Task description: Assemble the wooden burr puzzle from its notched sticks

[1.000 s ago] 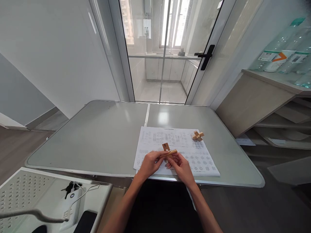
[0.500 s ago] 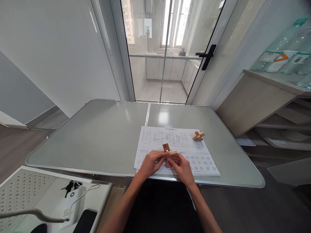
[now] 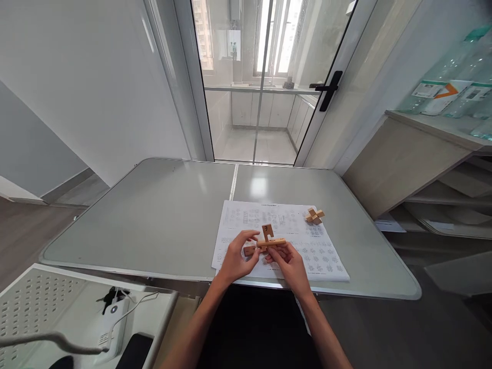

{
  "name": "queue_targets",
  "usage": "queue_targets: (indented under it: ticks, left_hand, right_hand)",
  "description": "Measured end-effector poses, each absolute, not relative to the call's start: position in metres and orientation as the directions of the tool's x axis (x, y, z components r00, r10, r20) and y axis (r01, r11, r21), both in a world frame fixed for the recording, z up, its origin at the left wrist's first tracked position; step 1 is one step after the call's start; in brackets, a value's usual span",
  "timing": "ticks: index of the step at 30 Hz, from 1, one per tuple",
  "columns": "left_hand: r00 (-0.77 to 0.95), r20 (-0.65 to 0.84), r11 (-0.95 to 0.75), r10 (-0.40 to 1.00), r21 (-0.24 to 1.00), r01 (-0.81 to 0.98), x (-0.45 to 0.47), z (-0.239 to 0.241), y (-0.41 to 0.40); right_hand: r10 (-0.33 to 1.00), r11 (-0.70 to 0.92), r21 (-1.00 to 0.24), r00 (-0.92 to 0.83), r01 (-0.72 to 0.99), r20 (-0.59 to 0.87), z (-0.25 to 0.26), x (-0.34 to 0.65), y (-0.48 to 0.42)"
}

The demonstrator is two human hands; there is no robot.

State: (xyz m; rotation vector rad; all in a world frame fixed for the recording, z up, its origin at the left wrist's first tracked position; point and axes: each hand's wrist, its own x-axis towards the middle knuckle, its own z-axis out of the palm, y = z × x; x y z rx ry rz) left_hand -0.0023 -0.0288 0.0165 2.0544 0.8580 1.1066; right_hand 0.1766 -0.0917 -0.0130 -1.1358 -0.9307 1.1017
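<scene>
Both my hands hold a small wooden puzzle cross point(image 3: 266, 241) just above a printed instruction sheet point(image 3: 315, 251) on the grey table point(image 3: 161, 215). My left hand point(image 3: 237, 259) pinches the left end of the horizontal bar. My right hand point(image 3: 289, 262) grips the bar from below at its right side. An upright notched piece with a dark mark stands through the bar. A second, assembled wooden cross point(image 3: 314, 215) lies on the sheet's far right corner, apart from both hands.
A white perforated cart top point(image 3: 46, 302) with keys, a cable and a dark device sits at the lower left. Wooden shelves point(image 3: 430, 169) with plastic bottles stand at the right. A glass door point(image 3: 265, 77) is behind the table.
The puzzle pieces have been lifted slightly and shifted right; the bar's left end now shows clear of my left fingers, which have opened into a pinch.
</scene>
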Motion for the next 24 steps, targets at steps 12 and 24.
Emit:
queue_targets:
  ticks: [12, 24]
  left_hand:
    - [0.382, 0.335, -0.503, 0.861, 0.669, 0.547, 0.0, 0.002, -0.018]
    - [0.468, 0.32, -0.558, 0.824, 0.605, 0.568, -0.001, -0.002, -0.017]
  right_hand:
    - [0.949, 0.061, -0.986, 0.315, -0.152, 0.01, -0.008, 0.176, -0.093]
    - [0.938, 0.066, -0.987, 0.346, -0.146, 0.012, -0.009, 0.175, -0.094]
